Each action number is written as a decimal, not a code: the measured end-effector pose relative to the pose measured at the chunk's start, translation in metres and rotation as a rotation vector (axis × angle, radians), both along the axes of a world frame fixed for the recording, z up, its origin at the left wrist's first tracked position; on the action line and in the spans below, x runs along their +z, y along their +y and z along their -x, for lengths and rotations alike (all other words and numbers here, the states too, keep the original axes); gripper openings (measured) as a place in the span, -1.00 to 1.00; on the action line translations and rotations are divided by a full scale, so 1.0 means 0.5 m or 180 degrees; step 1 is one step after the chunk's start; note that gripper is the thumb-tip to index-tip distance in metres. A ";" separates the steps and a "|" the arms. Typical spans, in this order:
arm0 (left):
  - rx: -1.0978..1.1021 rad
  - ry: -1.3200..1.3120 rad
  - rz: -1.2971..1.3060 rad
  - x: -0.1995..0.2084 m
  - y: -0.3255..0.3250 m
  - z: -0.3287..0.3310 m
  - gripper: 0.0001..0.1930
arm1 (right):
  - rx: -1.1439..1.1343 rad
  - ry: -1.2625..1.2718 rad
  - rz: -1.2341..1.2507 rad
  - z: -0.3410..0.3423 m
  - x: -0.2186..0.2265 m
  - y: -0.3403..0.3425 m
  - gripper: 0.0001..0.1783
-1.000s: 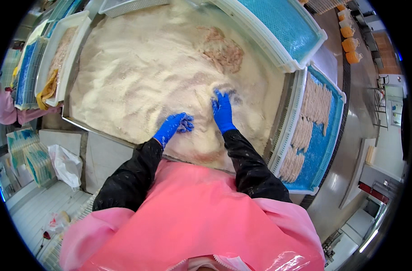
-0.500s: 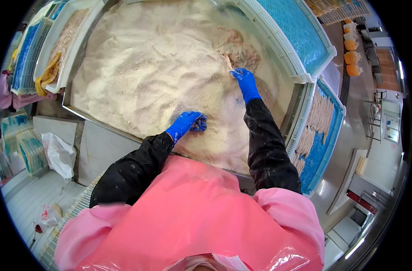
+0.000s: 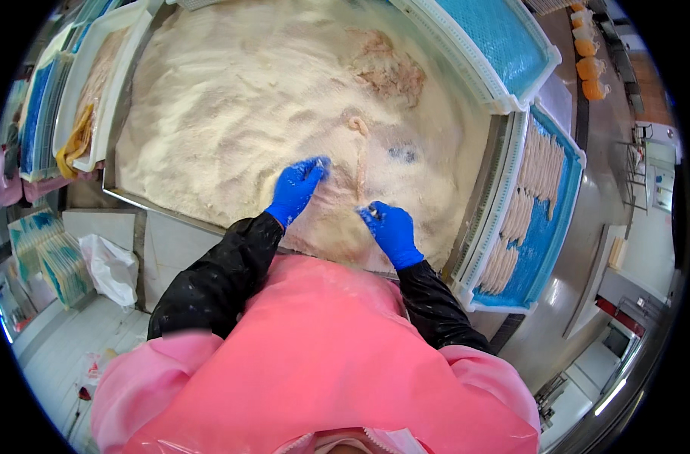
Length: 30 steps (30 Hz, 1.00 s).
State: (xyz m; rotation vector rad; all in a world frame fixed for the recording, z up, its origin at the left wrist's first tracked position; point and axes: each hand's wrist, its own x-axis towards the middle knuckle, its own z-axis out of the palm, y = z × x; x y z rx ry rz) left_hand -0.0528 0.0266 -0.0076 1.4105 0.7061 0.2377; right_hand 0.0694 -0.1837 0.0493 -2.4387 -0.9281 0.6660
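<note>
The work area is a large metal tray (image 3: 479,198) filled with pale, coarse crumbs (image 3: 231,98). One long, thin strip (image 3: 361,166) of pinkish flesh lies on the crumbs, right of the tray's centre, and extends lengthwise toward the near edge. Its far end is curled; its near end reaches the fingertips of the right hand.

Hand positions:
The left hand (image 3: 296,189) and the right hand (image 3: 390,229) are well apart, both in blue gloves. The left hand is over the crumbs to the left of the strip, clear of it, with thumb and fingers directed toward the far edge. Whether it holds crumbs cannot be determined. The right hand is nearer the near edge, with thumb and index finger close together at the strip's near end. Whether they are clamped on the strip cannot be determined.

Surrounding items:
A heap of raw flesh (image 3: 390,68) rests on the crumbs near the tray's far right corner. A small dark patch shows in the crumbs to the right of the strip. Along the tray's right edge stands a white crate with blue lining (image 3: 538,250); coated strips (image 3: 541,163) lie side by side in it, in three groups. Beside the left edge stands a white tub (image 3: 60,135) with a yellow cloth-like item (image 3: 77,142) at its near end.
</note>
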 end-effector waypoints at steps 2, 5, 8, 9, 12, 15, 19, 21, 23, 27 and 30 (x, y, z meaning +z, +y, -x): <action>0.0069 -0.0094 -0.1551 0.013 -0.003 -0.031 -0.63 | -0.0495 0.0107 -0.0063 -0.013 -0.015 -0.028 -0.80; 0.0644 -0.0572 -0.0829 -0.035 -0.044 -0.090 -0.56 | -0.1033 -0.0365 -0.1935 -0.054 -0.119 -0.010 -0.67; 0.1103 -0.1065 0.1463 -0.034 -0.103 -0.172 -0.54 | -0.1107 0.0669 -0.2391 -0.028 -0.151 0.064 -0.46; 0.1149 -0.1125 0.2185 -0.028 -0.113 -0.189 -0.54 | -0.1047 0.0818 -0.2482 -0.012 -0.130 0.097 -0.43; 0.0857 -0.1365 0.2443 -0.111 -0.147 -0.158 -0.52 | -0.0154 -0.0172 -0.1376 -0.004 -0.134 0.103 -0.35; 0.1140 -0.0777 0.2857 -0.010 -0.187 -0.132 -0.50 | -0.0790 -0.0929 -0.0175 -0.031 -0.188 0.045 -0.33; 0.0416 -0.1005 0.4203 -0.065 -0.190 -0.111 -0.43 | -0.0372 0.0429 -0.1518 0.040 -0.126 0.091 -0.34; 0.0555 -0.1745 0.4425 -0.089 -0.199 -0.111 -0.44 | 0.0093 -0.0712 -0.0923 0.027 -0.099 0.075 -0.37; -0.0252 -0.2109 0.4797 -0.171 -0.164 -0.092 -0.45 | -0.0304 -0.1284 -0.0576 -0.007 -0.137 0.037 -0.38; -0.0219 -0.0995 0.4138 -0.040 -0.185 -0.108 -0.41 | -0.0778 0.0059 -0.0834 -0.014 -0.101 -0.014 -0.63; 0.0280 -0.0063 0.3360 0.054 -0.207 -0.125 -0.35 | -0.1274 0.1448 -0.1750 -0.030 -0.092 -0.040 -0.71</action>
